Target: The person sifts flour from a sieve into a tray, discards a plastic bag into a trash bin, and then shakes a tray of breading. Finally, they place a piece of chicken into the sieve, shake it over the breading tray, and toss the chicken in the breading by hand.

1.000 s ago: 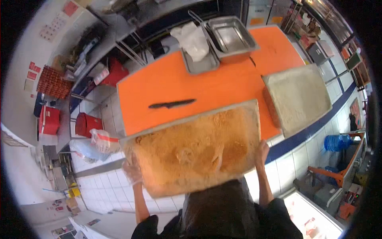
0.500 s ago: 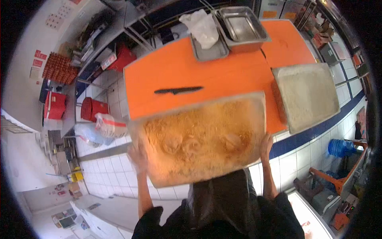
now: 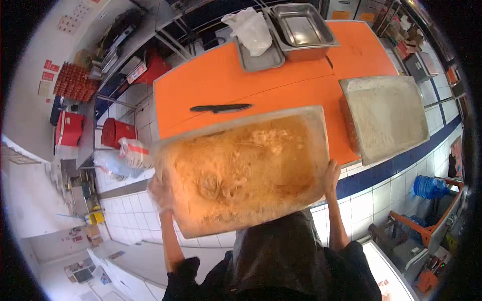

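I hold a large shallow tub [image 3: 325, 131] between my hands, over the near edge of the orange table. Inside lies an orange-brown powdery coating [image 3: 241, 165] with a few coated lumps, somewhat blurred by motion. My left hand [image 3: 160, 194] is closed on the tub's left end, its fingers smeared and what looks like a clear glove on it. At the opposite end, my right hand [image 3: 332, 176] grips the rim. Just beyond the tub's far rim, a black knife [image 3: 221, 108] lies on the table.
On the orange table [image 3: 211, 83] stand a metal tray [image 3: 273, 60] with a white plastic bag [image 3: 253, 32], a deep steel pan [image 3: 307, 52], and a pale, dusty tub [image 3: 386, 118] at right. Red buckets [image 3: 119, 133] and bags [image 3: 135, 153] are on the left. A blue water bottle [image 3: 431, 186] is at right.
The tub and both hands have shifted slightly left. Its contents have moved about: the lump on the right no longer shows, and a clumped patch appears near the far side.
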Action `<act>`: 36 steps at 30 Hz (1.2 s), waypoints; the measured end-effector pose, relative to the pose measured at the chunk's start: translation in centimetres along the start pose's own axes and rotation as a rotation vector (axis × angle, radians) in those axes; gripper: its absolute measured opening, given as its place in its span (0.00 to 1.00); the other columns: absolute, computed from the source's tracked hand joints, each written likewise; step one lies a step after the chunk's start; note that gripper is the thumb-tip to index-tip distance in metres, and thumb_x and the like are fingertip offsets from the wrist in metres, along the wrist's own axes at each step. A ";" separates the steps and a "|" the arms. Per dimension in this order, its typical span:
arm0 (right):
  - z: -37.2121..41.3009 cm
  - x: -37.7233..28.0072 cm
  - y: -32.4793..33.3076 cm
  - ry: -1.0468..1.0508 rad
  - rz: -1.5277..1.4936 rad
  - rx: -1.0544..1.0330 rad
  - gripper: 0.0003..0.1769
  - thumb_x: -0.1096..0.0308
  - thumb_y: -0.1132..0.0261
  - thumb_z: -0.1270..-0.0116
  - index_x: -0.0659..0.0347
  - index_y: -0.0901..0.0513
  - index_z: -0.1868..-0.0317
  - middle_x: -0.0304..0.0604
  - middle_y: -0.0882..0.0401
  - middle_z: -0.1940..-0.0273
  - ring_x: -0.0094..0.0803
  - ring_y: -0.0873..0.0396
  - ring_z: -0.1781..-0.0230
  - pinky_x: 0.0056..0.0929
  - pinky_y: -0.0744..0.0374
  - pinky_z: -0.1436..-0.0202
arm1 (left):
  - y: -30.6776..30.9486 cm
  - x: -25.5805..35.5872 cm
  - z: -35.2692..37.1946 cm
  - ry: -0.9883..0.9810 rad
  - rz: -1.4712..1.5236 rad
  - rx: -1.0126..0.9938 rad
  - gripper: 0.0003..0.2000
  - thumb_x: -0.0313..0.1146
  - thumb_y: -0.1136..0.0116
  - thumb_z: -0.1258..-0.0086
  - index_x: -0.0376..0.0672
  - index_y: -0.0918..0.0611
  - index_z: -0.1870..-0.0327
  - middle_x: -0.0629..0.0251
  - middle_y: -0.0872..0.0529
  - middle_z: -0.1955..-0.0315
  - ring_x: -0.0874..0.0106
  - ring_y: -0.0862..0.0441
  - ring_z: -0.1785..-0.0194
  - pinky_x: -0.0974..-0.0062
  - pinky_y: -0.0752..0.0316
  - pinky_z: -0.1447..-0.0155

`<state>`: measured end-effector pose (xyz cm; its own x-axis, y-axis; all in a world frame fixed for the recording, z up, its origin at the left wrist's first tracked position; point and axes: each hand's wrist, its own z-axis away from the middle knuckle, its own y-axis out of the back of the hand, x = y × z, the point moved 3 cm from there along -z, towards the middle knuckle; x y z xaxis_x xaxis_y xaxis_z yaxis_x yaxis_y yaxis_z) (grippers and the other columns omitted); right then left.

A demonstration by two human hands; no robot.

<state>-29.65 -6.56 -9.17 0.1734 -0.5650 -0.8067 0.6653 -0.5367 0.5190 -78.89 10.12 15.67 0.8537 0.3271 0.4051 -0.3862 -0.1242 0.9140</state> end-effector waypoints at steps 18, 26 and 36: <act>2.5 -3.4 1.2 -0.087 -0.517 0.019 0.26 0.54 0.55 0.25 0.71 0.24 0.68 0.48 0.24 0.72 0.34 0.29 0.70 0.38 0.30 0.65 | 1.6 -0.5 3.3 -0.033 0.090 0.063 0.29 0.58 0.46 0.29 0.31 0.18 0.68 0.56 0.22 0.82 0.64 0.25 0.77 0.62 0.30 0.69; -0.1 3.8 -1.2 0.176 0.038 0.109 0.21 0.57 0.51 0.25 0.69 0.23 0.60 0.56 0.23 0.69 0.43 0.24 0.70 0.46 0.30 0.67 | -0.3 -2.8 3.2 -0.143 0.323 0.113 0.21 0.47 0.42 0.29 0.33 0.15 0.56 0.52 0.14 0.73 0.64 0.17 0.67 0.64 0.25 0.63; -0.7 -0.1 -0.7 0.291 0.267 0.144 0.26 0.57 0.53 0.25 0.72 0.20 0.70 0.47 0.20 0.73 0.31 0.25 0.72 0.35 0.26 0.68 | 0.2 -4.8 2.9 -0.255 0.082 0.194 0.27 0.55 0.42 0.31 0.31 0.17 0.64 0.53 0.19 0.79 0.65 0.22 0.75 0.65 0.27 0.67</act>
<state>-29.60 -5.68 -9.60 0.5374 -0.5067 -0.6742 0.4643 -0.4896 0.7381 -82.04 5.85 13.95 0.8921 0.0667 0.4469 -0.4041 -0.3246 0.8552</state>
